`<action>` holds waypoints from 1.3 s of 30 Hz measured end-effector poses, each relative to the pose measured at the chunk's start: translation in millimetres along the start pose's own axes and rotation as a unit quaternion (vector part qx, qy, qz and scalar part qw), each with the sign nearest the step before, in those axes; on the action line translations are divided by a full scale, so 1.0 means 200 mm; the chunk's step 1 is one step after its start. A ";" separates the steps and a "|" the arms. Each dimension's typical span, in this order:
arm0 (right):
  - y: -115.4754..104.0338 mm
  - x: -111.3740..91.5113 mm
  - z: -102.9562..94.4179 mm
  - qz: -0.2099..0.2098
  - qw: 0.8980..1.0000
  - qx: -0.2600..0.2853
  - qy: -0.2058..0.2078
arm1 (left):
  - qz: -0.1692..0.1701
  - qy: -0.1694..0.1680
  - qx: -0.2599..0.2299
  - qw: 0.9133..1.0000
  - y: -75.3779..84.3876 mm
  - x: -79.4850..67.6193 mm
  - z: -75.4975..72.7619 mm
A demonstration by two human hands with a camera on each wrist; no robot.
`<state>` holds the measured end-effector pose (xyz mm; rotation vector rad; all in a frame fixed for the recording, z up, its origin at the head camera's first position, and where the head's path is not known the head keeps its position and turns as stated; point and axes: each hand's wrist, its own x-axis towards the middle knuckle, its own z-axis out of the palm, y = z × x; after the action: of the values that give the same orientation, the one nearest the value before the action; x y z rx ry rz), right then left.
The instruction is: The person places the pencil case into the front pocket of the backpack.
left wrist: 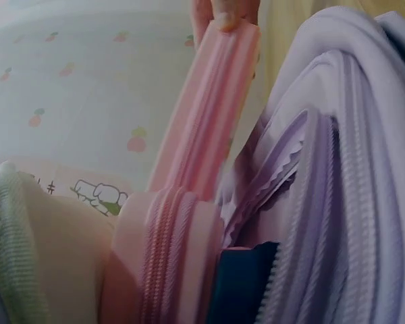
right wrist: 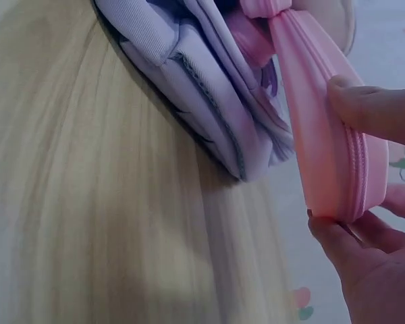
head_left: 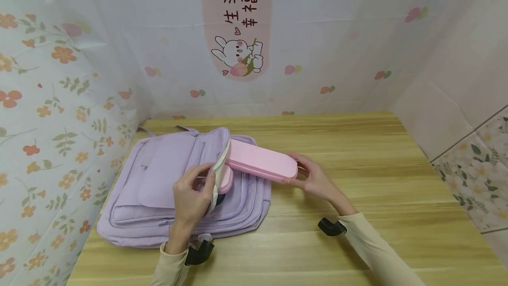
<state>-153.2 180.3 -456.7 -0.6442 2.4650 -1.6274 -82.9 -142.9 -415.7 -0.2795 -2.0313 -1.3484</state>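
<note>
A lavender backpack (head_left: 158,189) lies flat on the table, its front pocket unzipped. My left hand (head_left: 193,193) grips the pocket's raised flap (head_left: 220,167), whose pale lining shows. With the thumb on one side and fingers on the other, my right hand (head_left: 313,178) holds the end of a long pink zippered pencil case (head_left: 262,159); the other end lies at the pocket's mouth. A second pink zippered case (left wrist: 165,263) sits inside the pocket, partly hidden by the flap in the head view. Beside it is a dark blue item (left wrist: 243,283), mostly hidden.
The wood-grain table (head_left: 357,153) extends to the right of the backpack. A printed white curtain (head_left: 317,34) hangs behind it, and a floral one (head_left: 47,122) stands close on the left. Backpack straps (head_left: 147,130) stick out at the back left.
</note>
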 end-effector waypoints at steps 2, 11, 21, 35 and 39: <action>0.00 0.02 0.00 -0.009 1.000 -0.003 -0.002 | -0.004 -0.009 0.009 1.000 0.00 0.01 0.00; -0.02 0.09 -0.02 -0.050 0.998 -0.034 0.001 | -0.039 -0.058 0.026 0.997 0.00 0.01 -0.02; -0.07 0.15 0.00 -0.009 0.999 0.037 0.039 | -0.055 -0.058 0.030 0.996 0.00 0.00 -0.04; -0.10 0.26 0.07 -0.039 0.997 -0.011 0.058 | -0.034 -0.042 0.013 0.998 0.00 -0.02 -0.06; -0.12 0.29 0.12 -0.035 0.998 0.006 0.054 | -0.024 -0.046 0.006 0.999 -0.01 -0.02 -0.06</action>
<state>-191.2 128.9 -437.5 -0.6661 2.5312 -1.7461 -76.1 -153.9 -417.8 -0.2940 -2.1336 -1.3756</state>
